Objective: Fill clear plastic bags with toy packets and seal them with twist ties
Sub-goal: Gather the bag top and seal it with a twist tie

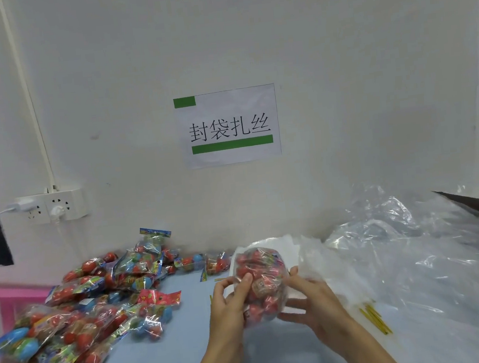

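Blue tabletop [174, 362]: both hands cradle a filled clear bag [261, 282], apparently settling packets. Left hand [226, 309] and right hand [313, 300] curl round it; twist ties [375, 319] wait nearby.

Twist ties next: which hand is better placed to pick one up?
Probably the right hand: the yellow twist ties lie just to its right, while the left hand grips the filled bag on the far side.

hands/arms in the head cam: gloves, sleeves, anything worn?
Nothing worn that shows. The left hand and right hand are bare, no gloves. Both forearms are uncovered down to the bottom edge of the frame, so no sleeves in view. No rings, watch or wristband visible. Fingers unmarked, nails short.
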